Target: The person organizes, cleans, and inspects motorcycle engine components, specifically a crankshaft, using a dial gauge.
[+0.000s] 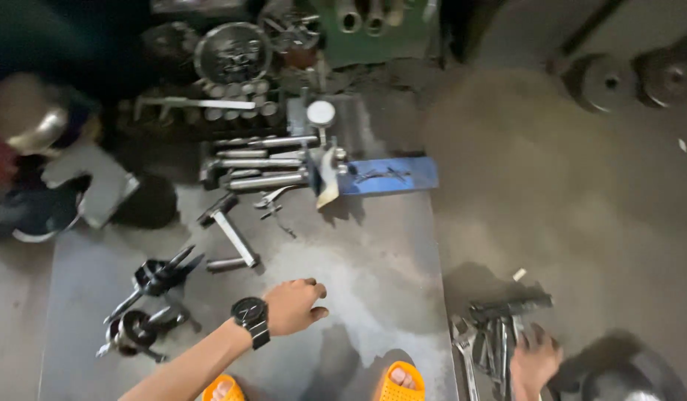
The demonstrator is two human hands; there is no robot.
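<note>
My left hand (295, 304), with a black wristwatch (250, 315) on the wrist, rests on a grey steel plate (373, 245) on the floor; its fingers are curled in with nothing visible in them. My right hand (534, 364) reaches down at the lower right, with its fingers on a heap of wrenches and metal tools (492, 330) beside the plate. Whether it grips one is unclear. Two black gear pullers (154, 278) (135, 330) lie to the left of my left hand. A short T-shaped steel tool (228, 226) lies just beyond it.
Several steel rods (261, 167), a round dial gauge (321, 115) and a blue board (388, 176) sit at the plate's far end. Behind them are a round metal disc (232, 52) and a green machine (373, 30). My orange sandals (401, 382) show at the bottom edge. Two dark discs (611, 82) lie far right.
</note>
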